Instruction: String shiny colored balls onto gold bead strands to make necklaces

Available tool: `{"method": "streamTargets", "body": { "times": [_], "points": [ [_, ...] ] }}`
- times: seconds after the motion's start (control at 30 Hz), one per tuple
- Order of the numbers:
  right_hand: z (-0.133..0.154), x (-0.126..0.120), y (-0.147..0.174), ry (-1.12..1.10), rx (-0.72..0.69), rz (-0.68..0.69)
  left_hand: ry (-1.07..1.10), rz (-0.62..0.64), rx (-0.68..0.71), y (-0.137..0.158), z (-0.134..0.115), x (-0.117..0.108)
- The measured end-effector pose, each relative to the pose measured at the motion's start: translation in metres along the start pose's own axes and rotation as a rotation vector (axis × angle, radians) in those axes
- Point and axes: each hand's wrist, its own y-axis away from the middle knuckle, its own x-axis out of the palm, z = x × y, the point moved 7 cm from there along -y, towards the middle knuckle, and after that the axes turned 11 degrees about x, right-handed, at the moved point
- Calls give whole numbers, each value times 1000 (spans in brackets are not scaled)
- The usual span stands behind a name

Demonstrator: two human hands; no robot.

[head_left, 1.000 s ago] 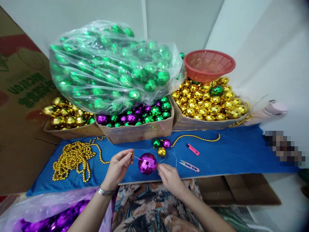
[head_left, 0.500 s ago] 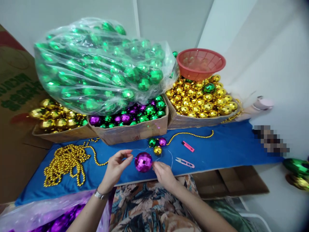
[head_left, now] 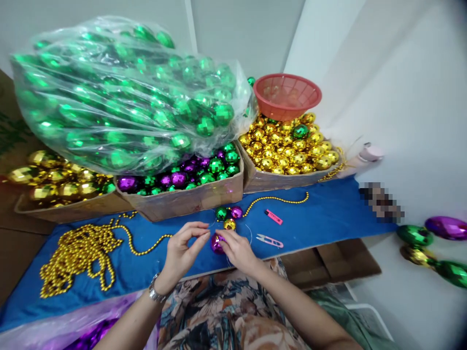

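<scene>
My right hand point(head_left: 238, 250) covers most of a purple faceted ball point(head_left: 216, 243) and holds it just above the blue cloth point(head_left: 328, 214). My left hand point(head_left: 183, 247) pinches a thin thread at the ball's left side, fingertips together. Just beyond lie three small balls, green point(head_left: 221, 213), purple point(head_left: 237, 212) and gold point(head_left: 229, 224), strung with a gold bead chain point(head_left: 277, 199).
Cardboard boxes of gold balls point(head_left: 288, 146), mixed green and purple balls point(head_left: 182, 177) and gold balls point(head_left: 54, 182) line the back. A clear bag of green balls point(head_left: 120, 97) lies on them. A red basket point(head_left: 287, 95), thread snips point(head_left: 269, 239), a pink lighter point(head_left: 273, 217) and a gold bead pile point(head_left: 76, 253) are nearby.
My right hand has moved left over the purple ball, hiding most of it. The left hand stays pinched beside it. My head has turned right, showing large oval ornaments on the right.
</scene>
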Motion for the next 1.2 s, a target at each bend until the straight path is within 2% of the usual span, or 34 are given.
{"method": "streamTargets", "body": {
  "times": [0.1,0.27,0.37,0.53,0.63,0.77,0.87,1.0,1.1,1.2],
  "points": [
    [6,2,-3,-21,-53,7,48,-36,0,2,1,2],
    [0,-7,-3,54,-42,-12,129,-164,-13,13,21,0],
    [2,-9,-5,56,-33,28,142,-168,19,11,19,2],
    [8,-14,-5,-69,-56,87,161,-164,36,6,14,5],
    [2,-24,-5,-136,22,43,47,3,32,11,28,25],
    [3,-25,-5,-116,14,33,-222,397,177,36,57,77],
    [7,-30,-6,-135,21,17,-441,506,241,51,80,103],
    [9,-65,0,-282,128,-49,-578,515,239,49,93,104],
    [5,-112,10,-481,212,-164,-562,479,238,40,98,90],
    [7,-168,21,-751,171,-356,-502,420,251,29,105,74]
  ]
}}
